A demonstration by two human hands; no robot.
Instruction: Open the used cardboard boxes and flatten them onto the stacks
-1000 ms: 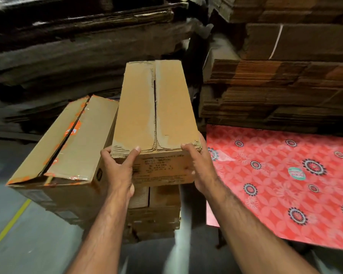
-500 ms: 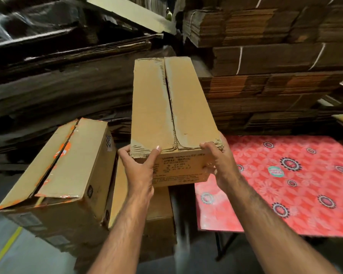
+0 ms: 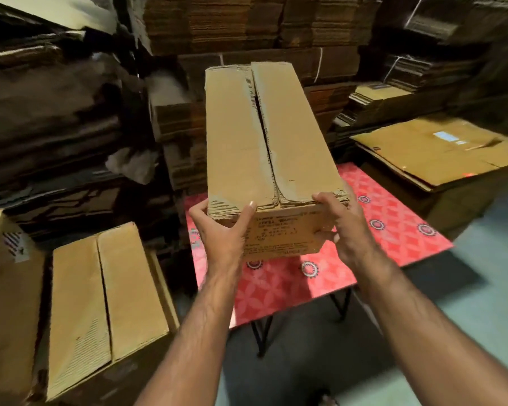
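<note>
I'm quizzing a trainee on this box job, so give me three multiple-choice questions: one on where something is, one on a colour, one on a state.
1. Where is the held box?
A. above the table
B. on the floor
C. on a stack

2. What colour is the table?
A. blue
B. red
C. white

3. How are the held box's top flaps?
A. folded shut
B. spread wide
C. torn off

Answers:
1 A: the left hand and right hand hold it up over the table.
2 B: its top is red with a pattern.
3 A: the flaps meet along a middle seam.
</note>
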